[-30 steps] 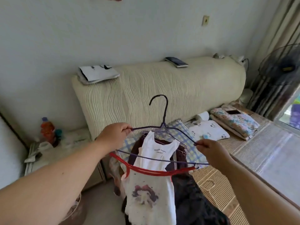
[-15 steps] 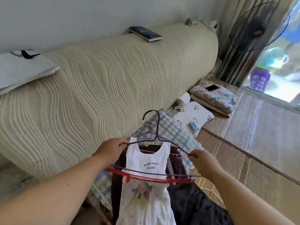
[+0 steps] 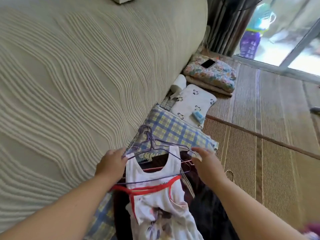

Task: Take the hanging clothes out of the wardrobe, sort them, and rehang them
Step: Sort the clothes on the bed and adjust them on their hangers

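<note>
Head view: the left hand [image 3: 112,164] pinches the left end of the purple wire hanger [image 3: 152,144]. The right hand [image 3: 207,162] lies at its right end, but I cannot tell whether those fingers grasp the wire. The white vest [image 3: 155,172] hangs on it, low over dark clothes [image 3: 209,210] on the bed mat [image 3: 259,153]. The hanger is probably held level so the vest stays on.

A hanger [image 3: 151,144] spans between the left fingers [image 3: 119,153] and right fingers [image 3: 199,150]. Beyond the fingers lies a blanket [image 3: 176,130], then a pillow [image 3: 192,99].
</note>
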A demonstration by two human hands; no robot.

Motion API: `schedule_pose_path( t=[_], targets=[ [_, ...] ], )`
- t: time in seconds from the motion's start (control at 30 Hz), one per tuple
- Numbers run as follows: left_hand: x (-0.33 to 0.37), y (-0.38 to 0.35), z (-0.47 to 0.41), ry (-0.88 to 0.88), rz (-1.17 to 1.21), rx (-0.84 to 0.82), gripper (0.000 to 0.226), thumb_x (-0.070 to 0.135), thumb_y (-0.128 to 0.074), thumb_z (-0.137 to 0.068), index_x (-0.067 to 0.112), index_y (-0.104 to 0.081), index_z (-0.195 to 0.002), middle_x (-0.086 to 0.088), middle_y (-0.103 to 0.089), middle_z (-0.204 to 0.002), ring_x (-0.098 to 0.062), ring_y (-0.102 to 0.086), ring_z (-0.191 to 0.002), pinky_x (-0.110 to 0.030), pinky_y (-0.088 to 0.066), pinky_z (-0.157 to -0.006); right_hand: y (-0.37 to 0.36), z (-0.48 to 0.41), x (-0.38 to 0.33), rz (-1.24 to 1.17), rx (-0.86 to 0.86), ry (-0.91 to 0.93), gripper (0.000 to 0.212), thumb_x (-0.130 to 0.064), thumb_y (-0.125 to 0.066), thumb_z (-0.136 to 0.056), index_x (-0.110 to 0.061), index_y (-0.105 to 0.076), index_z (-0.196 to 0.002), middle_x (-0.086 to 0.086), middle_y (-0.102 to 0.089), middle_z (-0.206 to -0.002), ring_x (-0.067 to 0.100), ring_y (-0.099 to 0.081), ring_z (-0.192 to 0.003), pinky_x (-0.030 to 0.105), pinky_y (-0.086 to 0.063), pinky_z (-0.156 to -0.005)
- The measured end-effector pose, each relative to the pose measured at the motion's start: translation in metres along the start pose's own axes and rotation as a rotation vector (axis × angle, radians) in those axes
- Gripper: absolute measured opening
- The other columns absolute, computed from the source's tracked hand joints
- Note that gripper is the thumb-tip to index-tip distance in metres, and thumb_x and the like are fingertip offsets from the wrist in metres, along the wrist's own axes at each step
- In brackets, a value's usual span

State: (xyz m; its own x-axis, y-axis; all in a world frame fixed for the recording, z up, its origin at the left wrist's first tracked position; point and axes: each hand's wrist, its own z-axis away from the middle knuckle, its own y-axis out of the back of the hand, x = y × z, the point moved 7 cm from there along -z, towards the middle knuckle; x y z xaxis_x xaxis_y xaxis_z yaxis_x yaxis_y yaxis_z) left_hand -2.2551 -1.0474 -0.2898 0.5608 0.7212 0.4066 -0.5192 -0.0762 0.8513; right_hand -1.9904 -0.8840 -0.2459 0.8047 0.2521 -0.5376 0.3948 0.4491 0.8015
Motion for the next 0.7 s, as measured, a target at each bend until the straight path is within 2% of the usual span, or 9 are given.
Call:
schedule_pose_path(
  t=[0.07,0.13,0.2,0.33,0.5,0.7],
  targets=[
    [0.014,-0.018,-0.001,-0.032,-0.029,-0.073,0.051,0.041,-0.05,-0.085,0.024,-0.051,-0.132,-0.012,-0.054,-0.129,-0.032,-0.049,-0.122,-0.042,-0.042,-0.099,0.004,0.016,0.01,0.014,-0.029,0.015,0.038,-0.022,-0.054,-0.094,-0.026,-0.052,-0.132,-0.004,-0.045,-0.139,0.017,-0.044,-0.127,0.027,-0.034,-0.103],
    [0.049,-0.032,0.013,-0.111,-0.095,-0.148,0.054,0.039,-0.053,-0.087,0.029,-0.043,-0.139,-0.007,-0.042,-0.144,-0.027,-0.039,-0.133,-0.04,-0.036,-0.107,0.013,0.039,0.03,0.032,-0.064,-0.014,0.042,-0.023,-0.055,-0.094,-0.028,-0.048,-0.135,-0.007,-0.039,-0.144,0.014,-0.037,-0.133,0.024,-0.028,-0.107],
    [0.093,-0.045,0.032,-0.224,-0.152,-0.211,0.055,0.038,-0.052,-0.091,0.032,-0.037,-0.143,-0.004,-0.029,-0.153,-0.023,-0.029,-0.139,-0.039,-0.028,-0.112,0.026,0.062,0.052,0.079,-0.076,-0.039,0.046,-0.026,-0.055,-0.093,-0.031,-0.045,-0.138,-0.007,-0.034,-0.148,0.014,-0.032,-0.137,0.028,-0.026,-0.111],
    [0.196,-0.077,0.089,-0.512,-0.241,-0.315,0.05,0.043,-0.046,-0.093,0.039,-0.035,-0.142,0.001,-0.022,-0.155,-0.022,-0.021,-0.142,-0.046,-0.025,-0.112,0.072,0.115,0.104,0.105,-0.011,-0.132,0.049,-0.029,-0.053,-0.093,-0.035,-0.04,-0.14,-0.007,-0.029,-0.151,0.015,-0.031,-0.137,0.032,-0.029,-0.113],
    [0.313,-0.128,0.208,-0.884,-0.32,-0.42,0.052,0.045,-0.048,-0.092,0.041,-0.034,-0.142,0.001,-0.02,-0.156,-0.021,-0.011,-0.145,-0.051,-0.017,-0.115,0.129,0.208,0.18,0.104,0.148,-0.267,0.057,-0.033,-0.056,-0.089,-0.036,-0.036,-0.142,-0.005,-0.03,-0.151,0.017,-0.028,-0.139,0.036,-0.028,-0.114],
    [0.404,-0.197,0.394,-1.212,-0.43,-0.472,0.061,0.046,-0.05,-0.09,0.042,-0.025,-0.145,0.004,-0.021,-0.155,-0.019,-0.016,-0.144,-0.051,-0.018,-0.114,0.174,0.373,0.286,0.08,0.297,-0.468,0.068,-0.043,-0.056,-0.085,-0.034,-0.026,-0.146,-0.008,-0.029,-0.151,0.013,-0.026,-0.139,0.037,-0.028,-0.112]
  ],
)
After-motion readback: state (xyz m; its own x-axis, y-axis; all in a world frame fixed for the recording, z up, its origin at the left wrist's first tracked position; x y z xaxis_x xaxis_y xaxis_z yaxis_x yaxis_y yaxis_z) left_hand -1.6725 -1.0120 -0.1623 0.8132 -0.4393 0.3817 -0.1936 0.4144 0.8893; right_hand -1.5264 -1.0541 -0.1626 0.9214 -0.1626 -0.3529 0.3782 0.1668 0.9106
